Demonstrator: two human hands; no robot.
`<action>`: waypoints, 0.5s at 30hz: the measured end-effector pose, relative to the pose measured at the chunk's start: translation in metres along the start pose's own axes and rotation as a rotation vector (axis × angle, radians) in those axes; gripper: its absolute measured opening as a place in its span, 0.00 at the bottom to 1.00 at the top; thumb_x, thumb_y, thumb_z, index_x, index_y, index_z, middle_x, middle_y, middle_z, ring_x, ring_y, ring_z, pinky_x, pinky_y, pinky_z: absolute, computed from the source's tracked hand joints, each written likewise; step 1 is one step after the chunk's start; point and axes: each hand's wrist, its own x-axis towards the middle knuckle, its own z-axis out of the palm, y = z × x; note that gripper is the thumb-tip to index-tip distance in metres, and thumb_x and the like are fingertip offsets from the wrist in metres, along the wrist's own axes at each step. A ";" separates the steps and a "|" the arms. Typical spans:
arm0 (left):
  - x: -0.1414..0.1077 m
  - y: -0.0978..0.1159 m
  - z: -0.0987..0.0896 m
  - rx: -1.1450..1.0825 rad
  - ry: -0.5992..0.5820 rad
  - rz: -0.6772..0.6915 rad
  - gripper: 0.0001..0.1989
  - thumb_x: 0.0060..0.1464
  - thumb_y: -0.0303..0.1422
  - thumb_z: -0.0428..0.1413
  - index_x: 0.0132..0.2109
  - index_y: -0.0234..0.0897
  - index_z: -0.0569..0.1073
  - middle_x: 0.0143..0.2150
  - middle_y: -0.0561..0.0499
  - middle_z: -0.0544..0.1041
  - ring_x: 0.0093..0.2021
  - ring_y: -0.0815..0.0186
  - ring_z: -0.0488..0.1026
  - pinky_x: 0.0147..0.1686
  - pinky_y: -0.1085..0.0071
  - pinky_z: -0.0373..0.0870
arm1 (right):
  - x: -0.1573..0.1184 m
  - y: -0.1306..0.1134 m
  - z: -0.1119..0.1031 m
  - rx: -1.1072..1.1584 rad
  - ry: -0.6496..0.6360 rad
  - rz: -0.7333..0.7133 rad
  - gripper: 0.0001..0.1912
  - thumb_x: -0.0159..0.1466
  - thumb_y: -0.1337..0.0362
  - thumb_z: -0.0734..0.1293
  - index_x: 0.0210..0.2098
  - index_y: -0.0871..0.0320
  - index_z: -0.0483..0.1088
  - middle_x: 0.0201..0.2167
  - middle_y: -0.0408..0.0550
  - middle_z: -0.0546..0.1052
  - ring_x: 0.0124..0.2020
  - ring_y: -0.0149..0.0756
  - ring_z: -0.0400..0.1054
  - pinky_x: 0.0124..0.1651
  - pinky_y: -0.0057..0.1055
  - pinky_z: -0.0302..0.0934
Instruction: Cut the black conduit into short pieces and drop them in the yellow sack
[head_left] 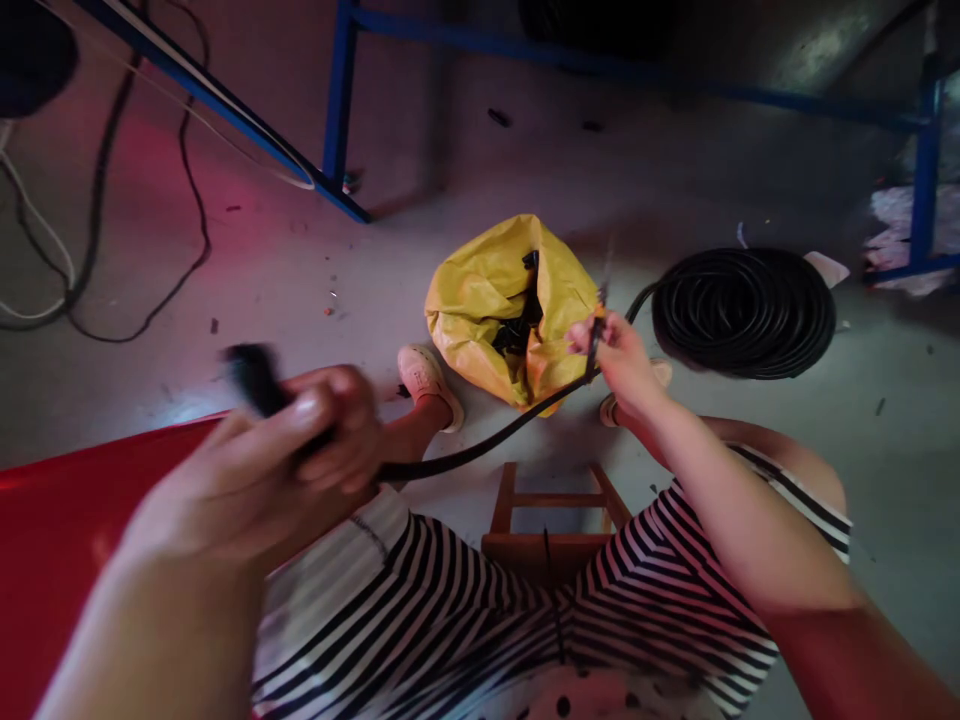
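My left hand (322,430) is closed around a black cable (465,455) near its thick, blurred end, which sticks out past the thumb. From there the cable sags across my lap and runs behind my right hand (622,355) to a large black coil (742,315) on the floor. Pinched in my right fingers is a slim black-and-orange tool (596,340), seemingly a utility knife; its tip is blurred. Whether those fingers also grip the cable cannot be made out. Just beyond the cable stands an open yellow bag (480,290) with black pieces inside.
A wooden stool (547,548) shows between my legs. Blue metal frame bars (341,110) cross the far floor. To the left is a red surface (67,570), and loose cables (184,150) trail over the upper left floor. Small dark scraps (499,118) lie scattered about.
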 end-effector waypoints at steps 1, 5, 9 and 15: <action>0.013 -0.005 0.014 -0.054 -0.079 -0.026 0.17 0.56 0.44 0.67 0.32 0.39 0.72 0.18 0.60 0.52 0.18 0.74 0.50 0.18 0.77 0.57 | -0.008 0.001 0.008 -0.002 -0.096 0.015 0.25 0.50 0.52 0.83 0.31 0.54 0.66 0.27 0.36 0.73 0.30 0.30 0.71 0.37 0.28 0.67; 0.055 -0.015 0.052 -0.190 -0.211 -0.028 0.21 0.52 0.49 0.70 0.38 0.36 0.75 0.23 0.58 0.59 0.23 0.73 0.56 0.25 0.76 0.64 | -0.028 -0.008 0.023 0.020 -0.269 0.082 0.27 0.50 0.48 0.83 0.34 0.54 0.67 0.26 0.37 0.72 0.30 0.32 0.70 0.37 0.29 0.66; 0.073 -0.027 0.062 -0.115 -0.179 -0.010 0.16 0.59 0.44 0.64 0.40 0.33 0.75 0.29 0.52 0.67 0.30 0.68 0.64 0.30 0.72 0.67 | -0.032 -0.038 0.018 0.008 -0.142 -0.024 0.25 0.54 0.46 0.81 0.35 0.53 0.68 0.30 0.39 0.75 0.32 0.32 0.72 0.39 0.32 0.69; 0.078 -0.049 0.070 0.006 -0.195 0.020 0.15 0.65 0.40 0.59 0.35 0.37 0.66 0.27 0.55 0.65 0.26 0.71 0.61 0.26 0.74 0.60 | -0.030 -0.074 0.015 -0.114 -0.206 -0.136 0.24 0.48 0.56 0.85 0.36 0.52 0.72 0.37 0.42 0.78 0.39 0.37 0.74 0.48 0.38 0.71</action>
